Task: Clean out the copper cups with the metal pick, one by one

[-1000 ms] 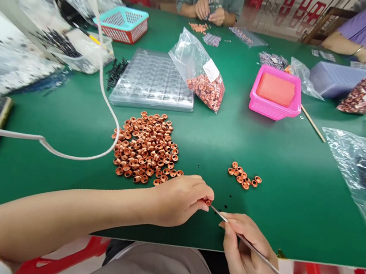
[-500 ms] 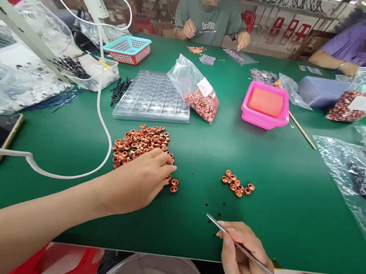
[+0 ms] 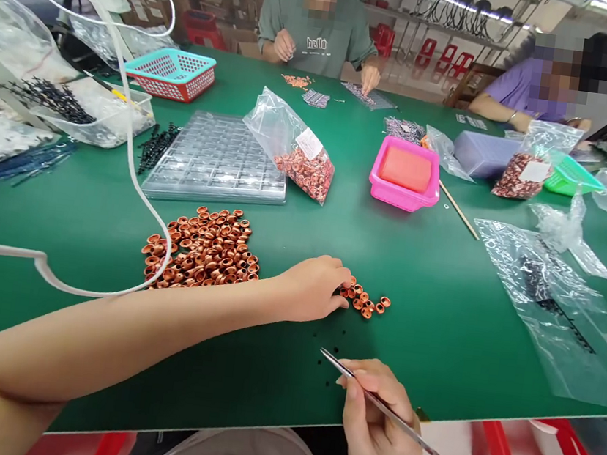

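On the green table top, a large heap of round, hollow copper-coloured pieces lies left of centre, with a white cable crossing its left side. The left hand reaches past the heap, its bent thumb and fingers just at the left end of a small cluster of similar copper-coloured pieces; whether they pinch one cannot be told. Tiny black bits lie between that hand and the near edge. To their right, the right hand pinches slim silver metal tweezers, tips beside the bits. The step in hand looks like handling single pieces at the cluster; clearing the fingers calls for a light lift that leaves its neighbours undisturbed
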The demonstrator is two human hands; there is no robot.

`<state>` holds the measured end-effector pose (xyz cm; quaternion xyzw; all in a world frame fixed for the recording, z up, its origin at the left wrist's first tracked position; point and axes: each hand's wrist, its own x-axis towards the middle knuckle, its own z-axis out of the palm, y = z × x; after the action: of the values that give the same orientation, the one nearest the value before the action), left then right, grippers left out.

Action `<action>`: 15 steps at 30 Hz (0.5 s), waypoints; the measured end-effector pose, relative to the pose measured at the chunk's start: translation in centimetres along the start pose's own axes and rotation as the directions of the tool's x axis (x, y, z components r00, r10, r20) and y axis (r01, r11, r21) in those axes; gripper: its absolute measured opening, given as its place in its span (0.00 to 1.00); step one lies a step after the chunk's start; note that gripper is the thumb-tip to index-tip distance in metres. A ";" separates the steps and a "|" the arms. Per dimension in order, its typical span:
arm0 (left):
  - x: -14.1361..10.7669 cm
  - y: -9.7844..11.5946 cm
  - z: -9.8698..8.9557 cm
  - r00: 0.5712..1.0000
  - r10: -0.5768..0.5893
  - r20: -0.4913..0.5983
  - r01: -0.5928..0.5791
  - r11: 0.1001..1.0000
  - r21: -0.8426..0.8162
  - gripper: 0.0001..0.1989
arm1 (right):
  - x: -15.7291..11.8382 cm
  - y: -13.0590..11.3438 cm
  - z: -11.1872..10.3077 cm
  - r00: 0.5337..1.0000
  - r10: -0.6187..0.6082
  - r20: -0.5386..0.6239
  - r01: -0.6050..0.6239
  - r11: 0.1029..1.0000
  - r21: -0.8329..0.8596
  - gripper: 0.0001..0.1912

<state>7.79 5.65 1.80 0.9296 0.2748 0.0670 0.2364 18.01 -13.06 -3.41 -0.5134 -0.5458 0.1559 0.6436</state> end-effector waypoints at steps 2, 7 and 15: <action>0.1 0.0 0.0 1.000 0.001 0.001 -0.001 1.000 -0.010 0.05 | 0.0 0.0 0.0 1.000 -0.002 -0.003 0.002 1.000 -0.004 0.18; -2.3 0.2 -0.5 1.000 -0.002 -0.012 0.002 1.000 -0.012 0.04 | 0.0 0.0 -0.1 1.000 0.019 -0.015 -0.019 1.000 -0.001 0.15; -9.1 -0.1 0.4 0.994 -0.001 -0.112 -0.013 0.993 -0.121 0.06 | 0.9 -1.0 -1.2 0.968 0.242 -0.066 -0.243 0.970 -0.016 0.08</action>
<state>0.20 0.65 1.43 0.9090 0.2803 0.1363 0.2767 19.00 -13.40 -1.99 -0.5885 -0.4601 0.2107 0.6305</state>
